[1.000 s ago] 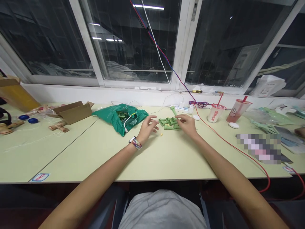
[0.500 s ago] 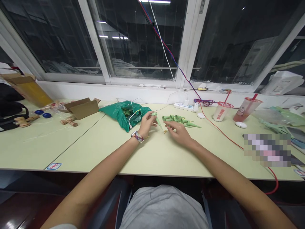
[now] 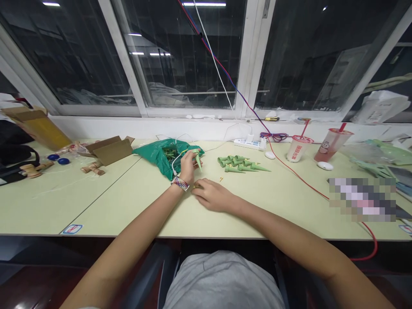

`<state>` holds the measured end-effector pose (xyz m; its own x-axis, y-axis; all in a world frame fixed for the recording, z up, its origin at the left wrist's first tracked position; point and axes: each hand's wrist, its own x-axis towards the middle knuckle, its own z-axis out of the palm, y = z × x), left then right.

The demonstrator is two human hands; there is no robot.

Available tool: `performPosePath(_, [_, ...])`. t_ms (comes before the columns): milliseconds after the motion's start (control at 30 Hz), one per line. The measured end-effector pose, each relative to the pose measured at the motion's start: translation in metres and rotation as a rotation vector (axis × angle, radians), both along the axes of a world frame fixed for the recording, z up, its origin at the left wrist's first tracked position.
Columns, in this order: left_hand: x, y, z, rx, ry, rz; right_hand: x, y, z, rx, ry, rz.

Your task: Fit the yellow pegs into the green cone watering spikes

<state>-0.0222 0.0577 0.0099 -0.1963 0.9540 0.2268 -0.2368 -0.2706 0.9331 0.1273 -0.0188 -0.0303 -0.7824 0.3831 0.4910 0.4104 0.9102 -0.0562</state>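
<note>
My left hand (image 3: 188,167) is closed around a green hollow plastic spike (image 3: 198,161), its tapered tip pointing down, held above the table. My right hand (image 3: 213,195) rests low on the table near my left wrist, its fingers curled in at a small yellow piece (image 3: 196,186), mostly covered by them. Another small yellow piece (image 3: 221,179) lies on the table to the right. Beyond it, several green spikes (image 3: 240,163) lie in a group, some with yellow pieces on them. Behind my left hand sits an open green plastic bag (image 3: 154,155) with more green parts inside.
A white power strip (image 3: 249,144) is at the wall, with a red cable (image 3: 289,174) running right. Two drink cups, one white (image 3: 298,150) and one pink (image 3: 331,148), stand at the right. On the left are a cardboard box (image 3: 111,150) and wooden toys (image 3: 93,168).
My right hand has moved left and toward me, from beside the spike group to the small yellow piece near my left wrist. The left hand has shifted slightly left, still holding the spike.
</note>
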Motion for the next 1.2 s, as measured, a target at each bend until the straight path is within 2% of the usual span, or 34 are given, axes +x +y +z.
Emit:
performPosePath(267, [0.004,-0.004,-0.001,-0.001,0.028,-0.116,0.027,0.013,-0.001,-0.096,0.086,-0.116])
performPosePath(567, [0.004,-0.004,-0.003,-0.023,0.043,-0.107,0.026,0.012,-0.001,-0.192,0.105,-0.15])
performPosePath(900, [0.005,-0.007,-0.001,-0.052,0.043,-0.106,0.028,0.007,0.007,-0.427,0.207,-0.134])
performPosePath(1000, [0.005,-0.007,-0.002,-0.051,0.039,-0.113,0.029,0.005,0.01,-0.418,0.211,-0.134])
performPosePath(1200, [0.004,-0.005,-0.004,-0.05,0.027,-0.11,0.035,0.01,0.008,-0.275,0.098,-0.193])
